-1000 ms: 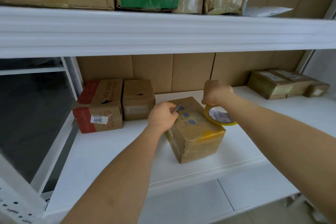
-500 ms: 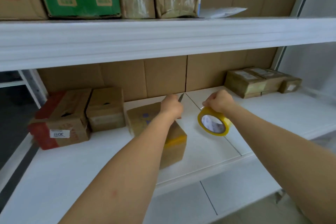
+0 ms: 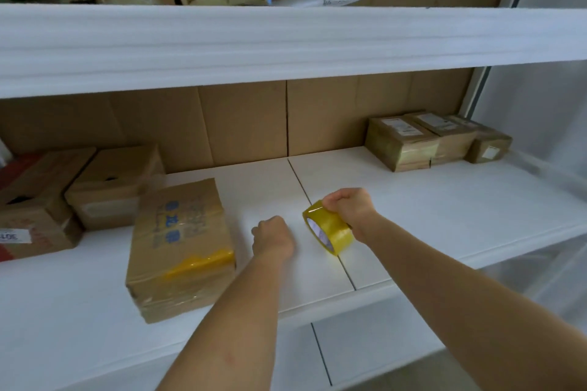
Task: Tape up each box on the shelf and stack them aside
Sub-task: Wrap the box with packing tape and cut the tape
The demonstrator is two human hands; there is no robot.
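One taped box (image 3: pixel 181 247) lies on the shelf (image 3: pixel 413 200); two boxes (image 3: pixel 79 194) stand left of it, three (image 3: pixel 438 140) far right. Right hand (image 3: pixel 349 211) grips the tape roll (image 3: pixel 328 230); left hand (image 3: pixel 274 236) is fisted beside the box, contents hidden.

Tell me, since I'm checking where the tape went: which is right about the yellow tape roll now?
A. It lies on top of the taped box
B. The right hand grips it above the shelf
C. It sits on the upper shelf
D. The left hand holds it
B: the right hand grips the yellow tape roll just above the shelf, right of the taped box; the left hand is a fist beside it.
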